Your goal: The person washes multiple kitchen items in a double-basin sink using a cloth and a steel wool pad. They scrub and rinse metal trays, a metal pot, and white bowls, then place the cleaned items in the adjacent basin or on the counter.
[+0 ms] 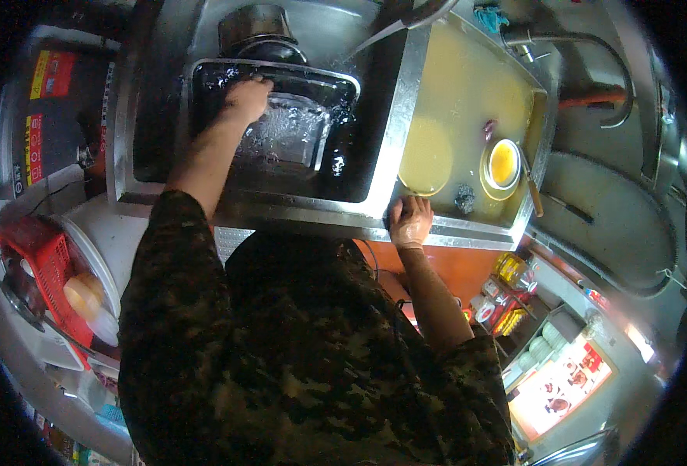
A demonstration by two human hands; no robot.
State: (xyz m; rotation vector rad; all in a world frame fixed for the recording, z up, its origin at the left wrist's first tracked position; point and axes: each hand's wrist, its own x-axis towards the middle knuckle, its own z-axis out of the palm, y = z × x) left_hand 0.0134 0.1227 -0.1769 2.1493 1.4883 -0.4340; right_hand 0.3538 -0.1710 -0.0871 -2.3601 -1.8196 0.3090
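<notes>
My left hand [249, 98] is over the left basin, its fingers curled at the rim of a rectangular pan [314, 157] that looks clear or shiny and sits in moving water. Around it shows the pale rim of a larger rectangular tub [279, 65]. My right hand [411, 221] rests on the front rim of the steel sink [393, 157], beside the right basin. Something dark shows by its thumb; whether it is held is unclear. Cloudy yellowish water fills the right basin, with a round plate [428, 154], a white bowl [503, 165] and a metal scouring pad [464, 199] in it.
A faucet spout [430, 13] reaches over the left basin, where a dark pot [256, 29] stands behind the tub. A wooden-handled utensil [534, 192] leans at the right rim. A red plastic basket [43, 268] is at left; bottles [515, 271] are low at right.
</notes>
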